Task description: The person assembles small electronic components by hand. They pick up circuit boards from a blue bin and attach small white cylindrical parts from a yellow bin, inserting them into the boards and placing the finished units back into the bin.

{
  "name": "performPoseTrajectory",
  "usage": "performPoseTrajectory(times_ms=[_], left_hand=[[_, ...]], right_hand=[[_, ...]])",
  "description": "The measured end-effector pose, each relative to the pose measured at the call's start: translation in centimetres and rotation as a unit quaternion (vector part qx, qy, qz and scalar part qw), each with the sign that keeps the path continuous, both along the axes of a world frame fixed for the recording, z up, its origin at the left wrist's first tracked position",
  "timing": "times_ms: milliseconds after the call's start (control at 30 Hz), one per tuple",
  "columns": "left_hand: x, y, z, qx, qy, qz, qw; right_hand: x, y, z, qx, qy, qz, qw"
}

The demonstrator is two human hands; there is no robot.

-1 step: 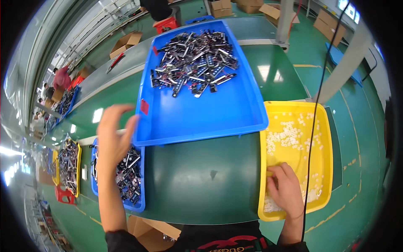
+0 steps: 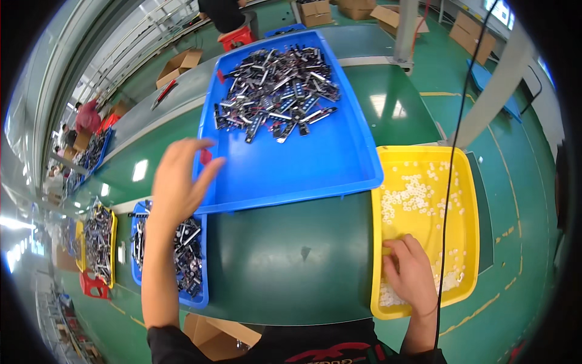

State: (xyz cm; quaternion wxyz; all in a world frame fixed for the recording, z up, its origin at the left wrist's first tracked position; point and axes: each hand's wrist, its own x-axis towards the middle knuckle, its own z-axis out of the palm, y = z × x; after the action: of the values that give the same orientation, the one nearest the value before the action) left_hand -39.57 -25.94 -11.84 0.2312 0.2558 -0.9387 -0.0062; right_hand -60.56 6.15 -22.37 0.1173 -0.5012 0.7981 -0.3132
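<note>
My left hand (image 2: 182,176) is raised over the left rim of the large blue tray (image 2: 285,199), thumb and fingers apart, with nothing in it. At the far end of that tray lies a heap of small dark electronic assemblies (image 2: 279,85) with silvery strips and bits of wire. My right hand (image 2: 410,270) is at the left side of the yellow tray (image 2: 425,151), its fingers curled with the tips together; whatever they pinch is too small to make out. Small white ring-like pieces (image 2: 409,193) are scattered in the yellow tray.
Under my left forearm stands a smaller blue tray (image 2: 204,267) of similar assemblies. Farther left are a filled yellow tray (image 2: 113,249) and a red stool (image 2: 94,284). A black cable (image 2: 459,139) hangs across the right side. An open cardboard box (image 2: 215,337) sits below the table edge.
My left hand has moved right and slightly inward over the large blue tray's edge. My right hand stays almost where it was, fingers still curled in the yellow tray.
</note>
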Motion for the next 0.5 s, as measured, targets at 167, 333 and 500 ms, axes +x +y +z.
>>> performPoseTrajectory(times_ms=[167,333,500], left_hand=[[-11.1,-4.9,-4.5,0.006,-0.094,-0.087,0.992],[-16.7,-4.7,-6.8,0.073,-0.146,0.033,0.986],[-16.4,-6.8,-9.2,0.054,-0.112,0.03,0.992]], right_hand=[[0.1,0.1,0.3,-0.024,0.0,0.016,1.0],[0.0,0.3,0.4,-0.035,0.01,0.022,0.999],[-0.3,0.9,0.2,0.005,0.042,0.062,0.997]])
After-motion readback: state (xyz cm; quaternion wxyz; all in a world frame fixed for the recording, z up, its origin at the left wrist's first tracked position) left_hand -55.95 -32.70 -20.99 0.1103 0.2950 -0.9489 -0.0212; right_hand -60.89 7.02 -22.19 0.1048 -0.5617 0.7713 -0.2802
